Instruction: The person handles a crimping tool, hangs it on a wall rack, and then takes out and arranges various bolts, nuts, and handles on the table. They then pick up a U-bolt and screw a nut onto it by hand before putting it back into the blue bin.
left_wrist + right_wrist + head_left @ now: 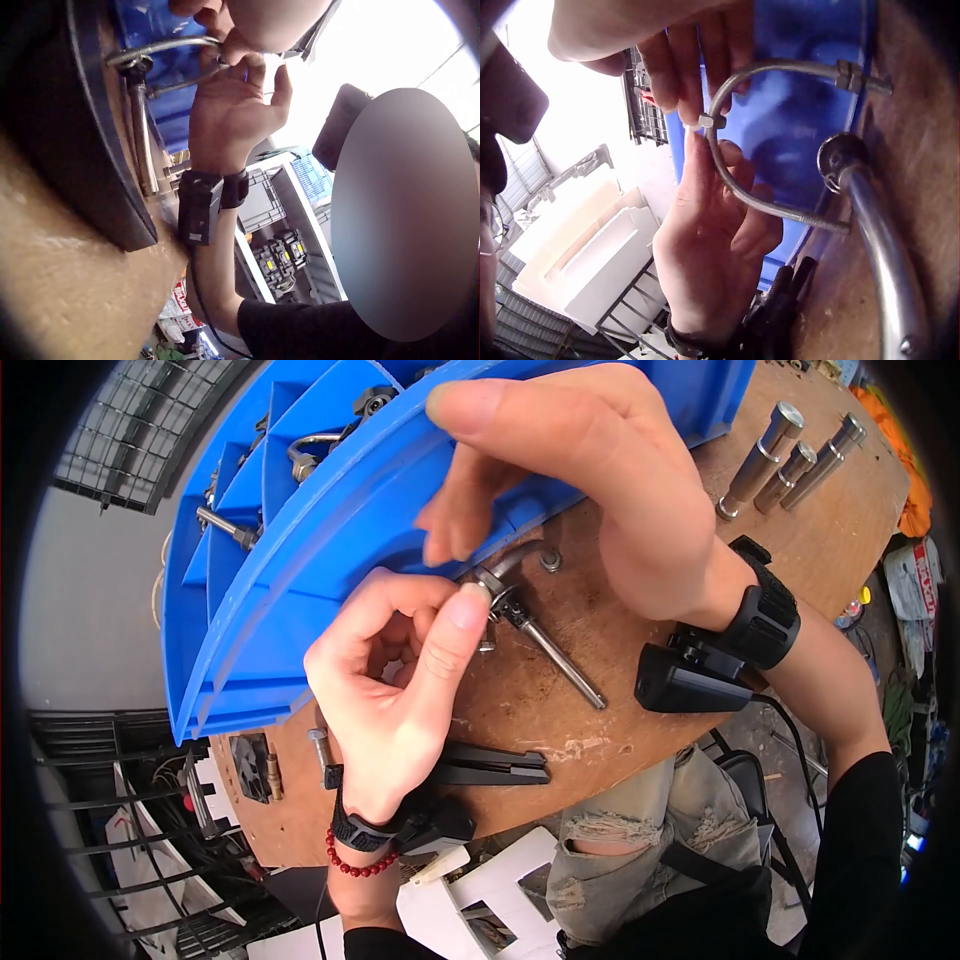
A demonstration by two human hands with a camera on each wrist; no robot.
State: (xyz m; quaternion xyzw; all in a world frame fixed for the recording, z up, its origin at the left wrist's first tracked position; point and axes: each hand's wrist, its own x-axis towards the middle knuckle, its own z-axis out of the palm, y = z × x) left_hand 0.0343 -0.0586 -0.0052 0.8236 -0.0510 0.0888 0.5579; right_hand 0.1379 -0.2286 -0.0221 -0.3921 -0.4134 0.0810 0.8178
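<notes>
A U-bolt (pixel 778 66) is pinched between the thumb and fingers of my left hand (pixel 385 670), over the tabletop beside the blue bin. One leg of the U-bolt carries nuts (pixel 849 76) near its threaded end. Another small nut (pixel 712 121) shows at the bend, right by the left thumb tip. My right hand (pixel 625 500) hangs just above, its thumb extended and its blurred fingers bent downward close to the U-bolt, with nothing seen in its grasp. Below the hands is a metal rod (pixel 562 662) with a black collar at one end.
The blue bin (pixel 300 630) has compartments holding metal hardware. Several steel pins (pixel 750 470) stand at the table's right. Near the left edge are a bolt (pixel 320 748) and a black packet (pixel 250 765). A black, flat tool-like piece (pixel 495 763) lies by the front edge.
</notes>
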